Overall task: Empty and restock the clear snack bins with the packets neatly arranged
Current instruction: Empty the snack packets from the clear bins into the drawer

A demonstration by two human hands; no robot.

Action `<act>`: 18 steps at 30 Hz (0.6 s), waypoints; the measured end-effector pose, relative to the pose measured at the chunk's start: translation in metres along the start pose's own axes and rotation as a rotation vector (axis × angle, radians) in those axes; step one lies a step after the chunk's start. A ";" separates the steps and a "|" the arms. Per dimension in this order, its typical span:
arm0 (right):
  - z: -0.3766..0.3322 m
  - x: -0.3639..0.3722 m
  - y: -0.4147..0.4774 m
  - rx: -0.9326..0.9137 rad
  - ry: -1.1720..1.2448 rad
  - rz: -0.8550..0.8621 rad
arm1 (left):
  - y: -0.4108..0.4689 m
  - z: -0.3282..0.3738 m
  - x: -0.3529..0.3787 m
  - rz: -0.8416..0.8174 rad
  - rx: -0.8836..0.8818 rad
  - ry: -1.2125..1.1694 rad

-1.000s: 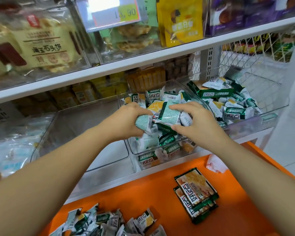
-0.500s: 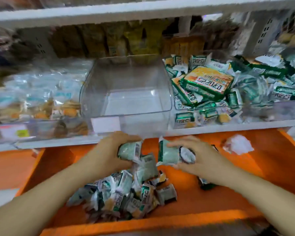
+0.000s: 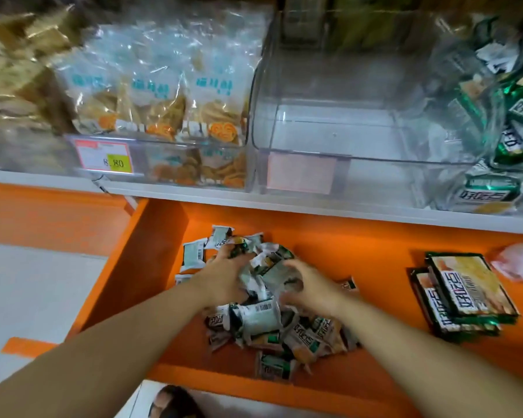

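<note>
A heap of small green-and-white snack packets (image 3: 263,319) lies on the orange lower shelf (image 3: 360,254). Both my hands are down on top of the heap. My left hand (image 3: 224,274) has its fingers curled among packets at the heap's far side. My right hand (image 3: 313,286), blurred, arches over packets with thumb and fingers curved round them. Above stands an empty clear bin (image 3: 329,152) with a blank label holder. The clear bin to its right (image 3: 453,176) holds several green packets.
The left-hand clear bin (image 3: 151,146) is full of cookie bags and carries a price tag (image 3: 104,158). Flat green packs (image 3: 462,294) are stacked on the orange shelf to the right, beside a crumpled white wrapper (image 3: 520,263). The white shelf edge (image 3: 284,206) overhangs the heap.
Both hands carried handfuls of packets from the right bin down to the heap on the orange shelf. My view swung left and down.
</note>
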State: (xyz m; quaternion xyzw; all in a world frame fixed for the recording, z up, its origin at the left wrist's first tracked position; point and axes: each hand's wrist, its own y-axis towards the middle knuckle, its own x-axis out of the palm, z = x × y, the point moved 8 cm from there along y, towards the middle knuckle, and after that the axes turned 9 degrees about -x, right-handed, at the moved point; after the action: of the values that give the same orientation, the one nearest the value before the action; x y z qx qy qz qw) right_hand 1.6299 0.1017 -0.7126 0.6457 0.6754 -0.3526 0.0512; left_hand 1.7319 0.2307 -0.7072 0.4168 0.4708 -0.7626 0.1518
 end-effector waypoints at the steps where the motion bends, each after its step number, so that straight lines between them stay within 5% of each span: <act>1: -0.001 0.000 -0.003 -0.002 0.007 -0.017 | -0.003 -0.001 0.000 -0.024 -0.014 0.021; 9: -0.037 -0.077 -0.086 -0.176 0.016 0.049 | -0.070 0.106 -0.047 0.104 0.303 0.020; 18: -0.042 -0.246 -0.242 -0.263 -0.069 0.552 | -0.170 0.277 -0.156 0.475 0.721 -0.309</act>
State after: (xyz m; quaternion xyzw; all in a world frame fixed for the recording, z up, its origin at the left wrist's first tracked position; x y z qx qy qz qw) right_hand 1.4658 -0.0612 -0.4533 0.7803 0.5122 -0.2567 0.2509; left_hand 1.5841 0.0587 -0.4276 0.4207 0.0385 -0.8751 0.2362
